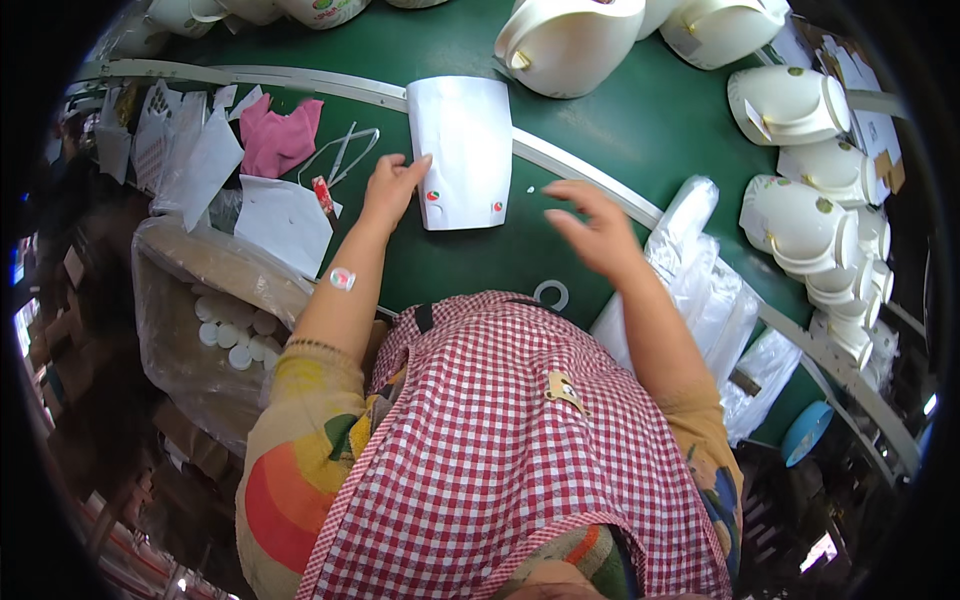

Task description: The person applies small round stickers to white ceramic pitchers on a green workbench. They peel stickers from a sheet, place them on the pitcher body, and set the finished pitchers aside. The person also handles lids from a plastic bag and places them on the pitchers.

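Observation:
A white sheet (pixel 462 150) lies on the green table in front of me, with small red-and-green round stickers (pixel 432 197) near its lower corners. My left hand (pixel 395 188) is at its left edge; the thumb rests on the sheet and the other fingers are apart from it, loosely bent. To the right of the sheet, my right hand (pixel 597 228) hovers with thumb and forefinger spread, nothing between them. A clear label (pixel 342 279) with a red-and-green mark sticks to my left forearm. Close to my apron lies a white ring (pixel 551 294), perhaps a tape roll.
Cream rounded plastic housings (pixel 575 50) stand along the far and right sides, beyond a pale rail (pixel 590 178). Clear plastic bags (pixel 690 270) lie at right, near a blue basin (pixel 807 433). At left are a pink cloth (pixel 280 135) and a plastic-lined box (pixel 190 345) with white round pieces.

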A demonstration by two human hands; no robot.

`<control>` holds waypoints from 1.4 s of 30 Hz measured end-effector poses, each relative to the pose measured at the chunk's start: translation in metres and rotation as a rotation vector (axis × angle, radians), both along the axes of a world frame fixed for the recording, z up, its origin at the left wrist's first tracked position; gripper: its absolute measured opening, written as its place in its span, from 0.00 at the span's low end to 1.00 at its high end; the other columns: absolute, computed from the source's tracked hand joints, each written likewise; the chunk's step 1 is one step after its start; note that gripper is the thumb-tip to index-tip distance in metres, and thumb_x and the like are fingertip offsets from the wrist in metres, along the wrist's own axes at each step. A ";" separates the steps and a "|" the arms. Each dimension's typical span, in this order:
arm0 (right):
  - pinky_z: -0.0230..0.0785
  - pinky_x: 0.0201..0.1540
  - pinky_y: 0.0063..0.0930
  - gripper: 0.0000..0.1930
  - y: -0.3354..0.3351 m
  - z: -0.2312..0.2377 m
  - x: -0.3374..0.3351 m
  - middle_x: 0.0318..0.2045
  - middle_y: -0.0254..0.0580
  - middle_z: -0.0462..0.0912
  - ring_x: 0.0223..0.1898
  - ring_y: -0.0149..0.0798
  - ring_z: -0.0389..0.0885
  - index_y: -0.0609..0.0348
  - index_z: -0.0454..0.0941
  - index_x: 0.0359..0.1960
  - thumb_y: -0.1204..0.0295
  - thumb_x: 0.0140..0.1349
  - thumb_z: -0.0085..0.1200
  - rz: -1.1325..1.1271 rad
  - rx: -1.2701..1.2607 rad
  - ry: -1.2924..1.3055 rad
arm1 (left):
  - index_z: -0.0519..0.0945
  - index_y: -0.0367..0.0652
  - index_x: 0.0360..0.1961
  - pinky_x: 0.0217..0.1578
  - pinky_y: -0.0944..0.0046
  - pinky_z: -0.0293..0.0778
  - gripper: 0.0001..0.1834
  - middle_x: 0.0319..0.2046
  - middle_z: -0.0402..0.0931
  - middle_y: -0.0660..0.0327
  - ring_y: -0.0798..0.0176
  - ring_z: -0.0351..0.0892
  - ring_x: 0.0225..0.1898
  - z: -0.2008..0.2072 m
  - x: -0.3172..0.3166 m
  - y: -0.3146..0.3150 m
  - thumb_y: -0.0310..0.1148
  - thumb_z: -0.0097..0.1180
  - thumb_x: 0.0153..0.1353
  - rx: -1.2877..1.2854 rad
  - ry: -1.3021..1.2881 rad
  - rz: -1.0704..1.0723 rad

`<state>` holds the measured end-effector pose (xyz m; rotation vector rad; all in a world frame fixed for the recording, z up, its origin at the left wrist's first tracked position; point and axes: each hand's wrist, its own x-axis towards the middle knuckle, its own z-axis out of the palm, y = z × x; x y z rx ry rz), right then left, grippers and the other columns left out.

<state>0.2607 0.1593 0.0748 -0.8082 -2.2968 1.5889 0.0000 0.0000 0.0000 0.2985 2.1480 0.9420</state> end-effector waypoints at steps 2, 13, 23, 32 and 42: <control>0.71 0.47 0.29 0.13 -0.016 0.004 -0.028 0.40 0.44 0.81 0.44 0.40 0.80 0.59 0.79 0.43 0.70 0.57 0.58 0.008 -0.002 0.016 | 0.76 0.29 0.46 0.42 0.62 0.74 0.28 0.40 0.79 0.47 0.56 0.80 0.40 -0.001 -0.014 0.023 0.43 0.65 0.51 -0.058 0.084 -0.051; 0.69 0.52 0.32 0.39 -0.082 -0.019 -0.017 0.59 0.50 0.69 0.53 0.41 0.73 0.56 0.53 0.67 0.65 0.56 0.61 -0.441 -0.558 -0.234 | 0.68 0.34 0.54 0.51 0.55 0.73 0.21 0.47 0.76 0.53 0.56 0.77 0.47 0.032 0.020 -0.021 0.29 0.55 0.62 0.660 -0.800 0.277; 0.68 0.28 0.21 0.28 -0.098 0.037 -0.020 0.26 0.33 0.76 0.25 0.27 0.74 0.65 0.66 0.57 0.80 0.53 0.59 -0.504 -0.597 0.104 | 0.64 0.37 0.59 0.49 0.55 0.75 0.24 0.47 0.74 0.54 0.57 0.78 0.46 0.101 0.055 -0.058 0.33 0.52 0.64 0.613 -0.906 0.033; 0.72 0.38 0.34 0.19 -0.168 0.100 -0.052 0.34 0.40 0.79 0.36 0.44 0.79 0.54 0.75 0.41 0.69 0.46 0.66 -0.124 0.667 0.096 | 0.63 0.35 0.56 0.49 0.57 0.74 0.27 0.47 0.73 0.53 0.56 0.76 0.46 0.117 0.072 -0.044 0.30 0.60 0.60 0.790 -0.723 0.322; 0.70 0.36 0.35 0.13 -0.160 0.093 -0.027 0.33 0.40 0.79 0.35 0.43 0.78 0.55 0.77 0.34 0.71 0.45 0.64 -0.187 0.744 0.155 | 0.73 0.35 0.47 0.38 0.62 0.79 0.19 0.40 0.77 0.56 0.59 0.80 0.39 0.146 0.080 -0.075 0.27 0.64 0.55 0.627 -0.746 0.052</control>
